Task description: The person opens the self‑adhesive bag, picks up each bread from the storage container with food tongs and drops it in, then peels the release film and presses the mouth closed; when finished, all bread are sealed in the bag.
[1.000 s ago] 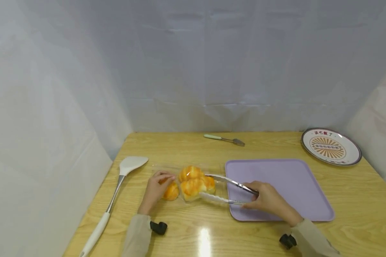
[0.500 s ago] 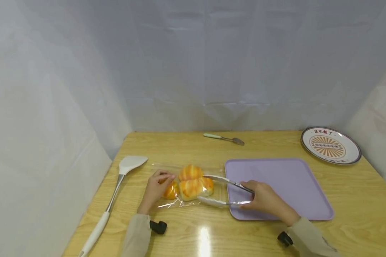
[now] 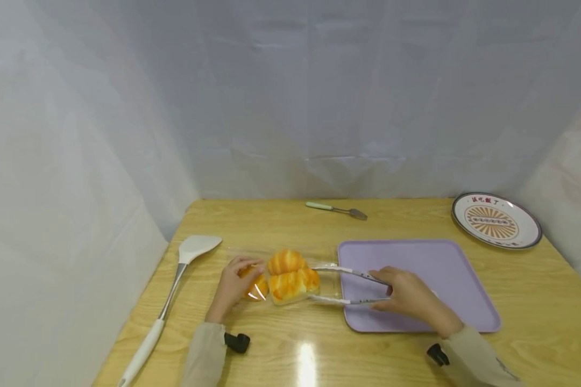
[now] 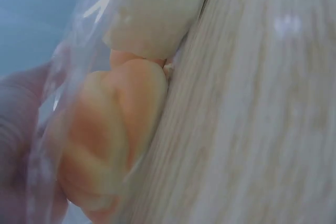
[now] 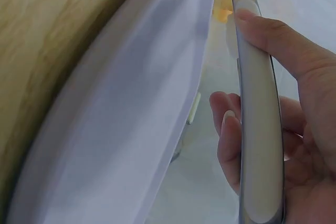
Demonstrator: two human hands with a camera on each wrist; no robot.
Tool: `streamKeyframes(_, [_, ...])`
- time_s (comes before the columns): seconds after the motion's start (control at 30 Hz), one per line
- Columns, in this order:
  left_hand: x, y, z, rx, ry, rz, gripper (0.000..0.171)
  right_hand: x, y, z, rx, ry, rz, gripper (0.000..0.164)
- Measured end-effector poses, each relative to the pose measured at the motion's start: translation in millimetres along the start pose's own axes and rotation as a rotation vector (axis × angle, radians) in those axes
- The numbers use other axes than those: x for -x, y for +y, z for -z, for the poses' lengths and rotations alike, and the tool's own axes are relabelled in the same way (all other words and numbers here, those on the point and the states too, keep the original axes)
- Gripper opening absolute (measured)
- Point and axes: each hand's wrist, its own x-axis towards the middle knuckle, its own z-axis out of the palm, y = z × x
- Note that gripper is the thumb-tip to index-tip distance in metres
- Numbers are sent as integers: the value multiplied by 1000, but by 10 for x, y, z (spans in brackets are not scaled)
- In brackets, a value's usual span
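Observation:
Several golden bread rolls [image 3: 292, 277] lie in a clear plastic bag [image 3: 330, 280] left of the middle of the table. My left hand [image 3: 233, 280] holds the bag's left end, over a roll [image 3: 257, 290] it partly covers. From the left wrist, the film [image 4: 79, 51] passes in front of the fingers beside a twisted roll [image 4: 102, 135]. With my right hand [image 3: 409, 298] I grip metal tongs [image 3: 360, 274], thumb along one handle [image 5: 260, 124]. Their white tips point left, spread apart, inside the bag's right end near the rolls. Whether they touch bread, I cannot tell.
Under the right hand lies a purple tray [image 3: 431, 258]. A long white spatula [image 3: 150, 344] rests along the left side, a small green-handled fork [image 3: 336, 208] at the back. A patterned plate [image 3: 496, 220] sits at the back right corner. Pale cloth hangs behind and beside the table.
The tongs first shifted slightly left over the bread, then drew back right, with the right hand moving the same way. My left hand stays at the bag.

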Motion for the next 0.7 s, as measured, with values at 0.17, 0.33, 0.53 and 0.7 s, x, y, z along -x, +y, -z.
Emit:
streamKeyframes(0.17, [1,3,10,12,0,15,25,-11,2,-36,-105,25,12,62])
streamKeyframes(0.33, [-4,6,-2,-9,31,-43,21,-11,11,-65,-148,32,25,61])
streamKeyframes(0.53, [-11,21,4,-24,36,-39,21,12,28,-55,-118,8,-15,65])
streamKeyframes(0.7, [9,26,12,-20,17,-5,24,202,136,33,-128,44,-125,71])
